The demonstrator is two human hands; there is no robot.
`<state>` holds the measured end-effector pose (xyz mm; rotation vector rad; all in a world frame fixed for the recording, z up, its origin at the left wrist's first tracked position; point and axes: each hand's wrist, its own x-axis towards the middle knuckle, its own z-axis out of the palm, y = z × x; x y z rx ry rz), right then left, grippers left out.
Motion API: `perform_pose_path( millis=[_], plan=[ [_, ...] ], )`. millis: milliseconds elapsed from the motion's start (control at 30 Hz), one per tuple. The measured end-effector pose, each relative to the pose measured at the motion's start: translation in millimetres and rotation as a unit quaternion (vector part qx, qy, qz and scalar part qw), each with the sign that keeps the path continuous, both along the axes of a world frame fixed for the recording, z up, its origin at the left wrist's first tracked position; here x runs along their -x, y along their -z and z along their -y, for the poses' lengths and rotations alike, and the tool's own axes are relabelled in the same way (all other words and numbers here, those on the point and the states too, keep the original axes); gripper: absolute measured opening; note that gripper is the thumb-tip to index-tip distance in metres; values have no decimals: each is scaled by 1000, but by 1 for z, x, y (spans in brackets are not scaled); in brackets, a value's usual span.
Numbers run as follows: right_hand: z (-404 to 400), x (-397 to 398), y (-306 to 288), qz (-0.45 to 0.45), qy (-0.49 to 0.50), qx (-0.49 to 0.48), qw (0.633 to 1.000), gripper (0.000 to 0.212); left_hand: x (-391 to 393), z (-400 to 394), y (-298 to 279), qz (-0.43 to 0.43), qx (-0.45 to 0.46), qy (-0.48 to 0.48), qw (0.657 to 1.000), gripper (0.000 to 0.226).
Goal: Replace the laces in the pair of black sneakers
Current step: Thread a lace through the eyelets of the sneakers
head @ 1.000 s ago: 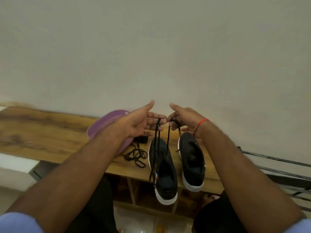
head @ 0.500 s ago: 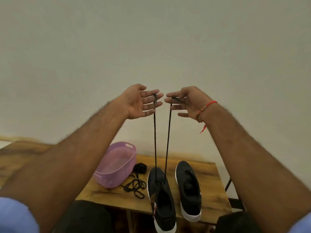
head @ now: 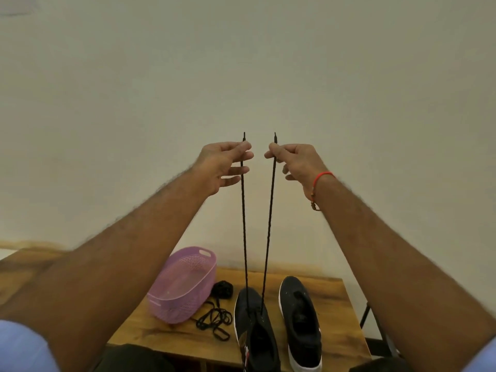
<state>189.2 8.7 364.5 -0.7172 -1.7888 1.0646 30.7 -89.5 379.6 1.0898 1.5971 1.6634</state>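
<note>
Two black sneakers with white soles stand side by side on the wooden table. A black lace rises taut in two strands from the front eyelets of the left sneaker. My left hand pinches the left strand just below its tip, high in front of the wall. My right hand pinches the right strand at the same height. The right sneaker has no lace that I can see. A loose black lace lies tangled on the table left of the shoes.
A purple plastic basket lies tilted on the table, left of the shoes. A small black bundle sits beside it. A plain wall stands right behind the table. Dark metal bars show at the table's right edge.
Both hands have risen from just above the shoes to high in front of the wall, drawing the two strands up and taut. Their fingers now pinch the lace near its tips.
</note>
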Motion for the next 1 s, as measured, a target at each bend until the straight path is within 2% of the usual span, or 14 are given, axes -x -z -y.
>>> perform_pose_path(
  millis=[133,333,433,533,633,733,1000],
  plan=[
    [-2,10,1,-73,10,-9,997,18,-4,-9,-1,-80,-28,-72,994,24],
    [-7,22,4,-128,33,-49,990,11,-6,-18,-5,-105,-97,-93,985,16],
    [-8,28,3,-113,45,-64,991,17,-5,-24,-4,-128,-119,-105,979,18],
    [-9,33,1,-89,87,-102,987,20,0,-31,1,-185,-141,-143,962,6],
    [-11,35,0,-35,154,-167,973,18,4,-36,3,-303,-139,-191,923,5],
    [-12,34,-2,2,175,-216,961,26,6,-41,4,-383,-151,-221,884,18],
    [-18,37,-4,3,182,-255,950,26,4,-47,0,-400,-165,-233,871,19]
  ],
)
